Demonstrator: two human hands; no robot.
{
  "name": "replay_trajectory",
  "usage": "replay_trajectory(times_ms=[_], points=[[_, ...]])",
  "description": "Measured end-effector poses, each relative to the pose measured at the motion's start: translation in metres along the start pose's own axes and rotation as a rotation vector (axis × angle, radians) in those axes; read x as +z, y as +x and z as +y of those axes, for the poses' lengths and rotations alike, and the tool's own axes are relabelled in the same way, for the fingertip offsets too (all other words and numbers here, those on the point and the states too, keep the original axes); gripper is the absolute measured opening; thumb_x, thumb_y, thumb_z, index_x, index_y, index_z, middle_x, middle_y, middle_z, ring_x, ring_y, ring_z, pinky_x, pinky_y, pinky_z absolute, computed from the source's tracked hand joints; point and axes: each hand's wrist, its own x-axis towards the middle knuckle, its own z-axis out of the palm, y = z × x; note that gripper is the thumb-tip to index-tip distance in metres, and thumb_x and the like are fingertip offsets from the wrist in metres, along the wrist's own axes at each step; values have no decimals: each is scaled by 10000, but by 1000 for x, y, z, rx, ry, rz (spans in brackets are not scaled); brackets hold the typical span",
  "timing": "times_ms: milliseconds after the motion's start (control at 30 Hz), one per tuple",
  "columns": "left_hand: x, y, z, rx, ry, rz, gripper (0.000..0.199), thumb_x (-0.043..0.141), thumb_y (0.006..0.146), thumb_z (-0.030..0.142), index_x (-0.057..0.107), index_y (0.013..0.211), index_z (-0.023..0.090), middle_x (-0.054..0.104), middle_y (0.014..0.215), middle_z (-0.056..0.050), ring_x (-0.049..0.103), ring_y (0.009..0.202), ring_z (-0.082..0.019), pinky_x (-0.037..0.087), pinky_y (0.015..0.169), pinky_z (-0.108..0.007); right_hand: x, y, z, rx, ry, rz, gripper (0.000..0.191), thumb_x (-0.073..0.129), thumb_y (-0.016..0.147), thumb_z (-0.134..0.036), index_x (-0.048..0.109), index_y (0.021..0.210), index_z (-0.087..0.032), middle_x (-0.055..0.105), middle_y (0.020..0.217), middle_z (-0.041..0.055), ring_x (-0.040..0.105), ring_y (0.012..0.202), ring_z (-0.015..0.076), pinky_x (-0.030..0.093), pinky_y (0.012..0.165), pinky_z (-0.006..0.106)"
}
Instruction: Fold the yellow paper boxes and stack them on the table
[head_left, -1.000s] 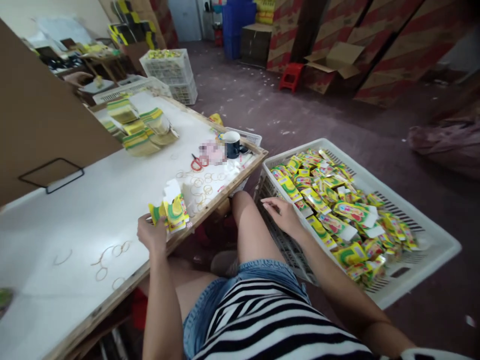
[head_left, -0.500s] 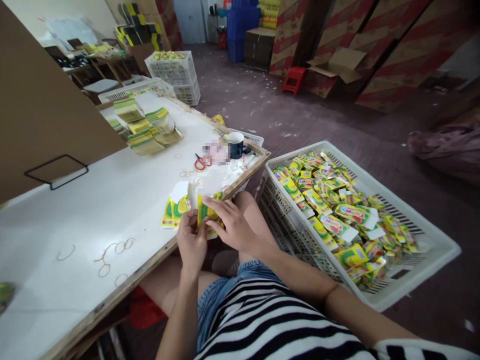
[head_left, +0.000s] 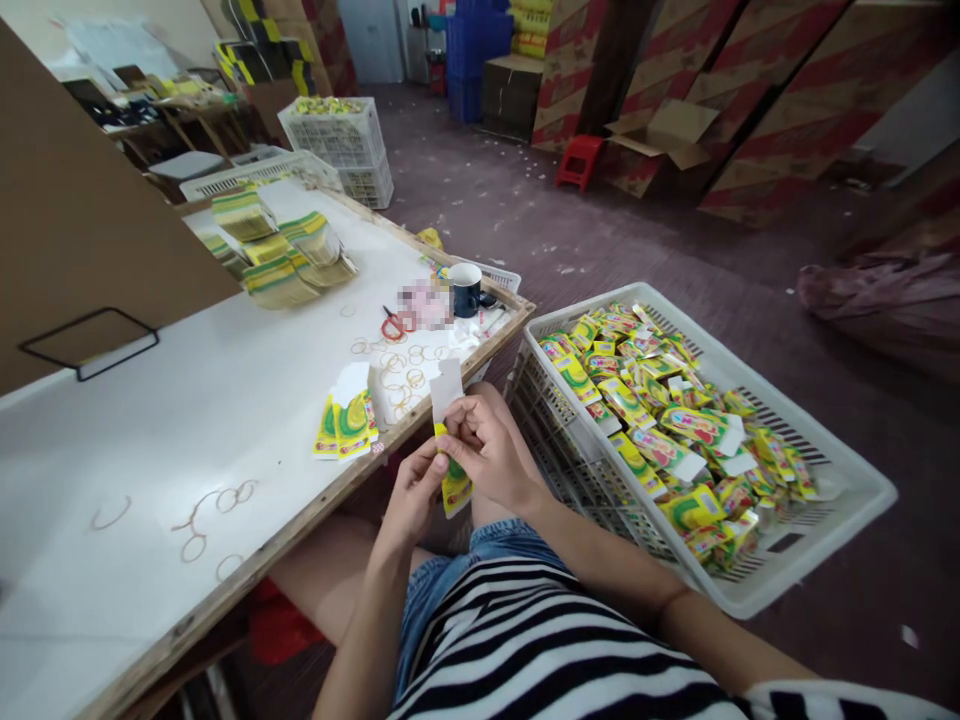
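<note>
Both my hands are at one yellow-and-green packet (head_left: 456, 491), held above my lap just past the edge of the table (head_left: 225, 400). My left hand (head_left: 414, 492) pinches its side between thumb and fingers; my right hand (head_left: 492, 455) is closed on it around the middle, fingers curled, with the pale flap (head_left: 447, 383) sticking up above. I judge it light and fairly stiff, like thin card, apt to crease if squeezed hard and perhaps slick on the printed face; the side edges look the best hold. On the table nearby lie other packets (head_left: 346, 425) with white flaps, and beyond them loose thin rings (head_left: 406, 377), red-handled scissors (head_left: 392, 327) and a dark mug (head_left: 465, 294). To my right, a pale crate (head_left: 840, 465) heaped with small packs (head_left: 649, 400) stands close beside my forearm, limiting elbow room.
</note>
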Motion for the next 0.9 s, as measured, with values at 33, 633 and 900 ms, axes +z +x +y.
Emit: replay_trajectory(times_ms=[33, 633, 900], points=[[1, 1, -1, -1, -9, 29, 414, 779, 703, 458, 715, 969, 147, 743, 844, -76, 699, 900, -252, 546, 804, -337, -1, -1, -1, -14, -19, 27, 197, 593, 871, -262, 502, 1043, -229, 499, 817, -16, 475, 646, 110, 416, 576, 230], [2, -1, 6, 177, 417, -7, 649, 643, 854, 304, 291, 1395, 246, 667, 1132, -105, 674, 1012, -211, 556, 829, -329, -42, -13, 19, 62, -112, 31, 345, 605, 880, -361, 532, 1187, -221, 639, 988, 51, 586, 698, 136, 480, 605, 252], [1, -4, 4, 63, 271, -120, 461, 731, 778, 303, 446, 1129, 212, 705, 950, -71, 710, 870, -219, 576, 708, -293, -57, -8, 5, 13, -219, -129, 259, 502, 943, -372, 621, 820, -178, 616, 771, 25, 571, 708, 148, 451, 647, 267]])
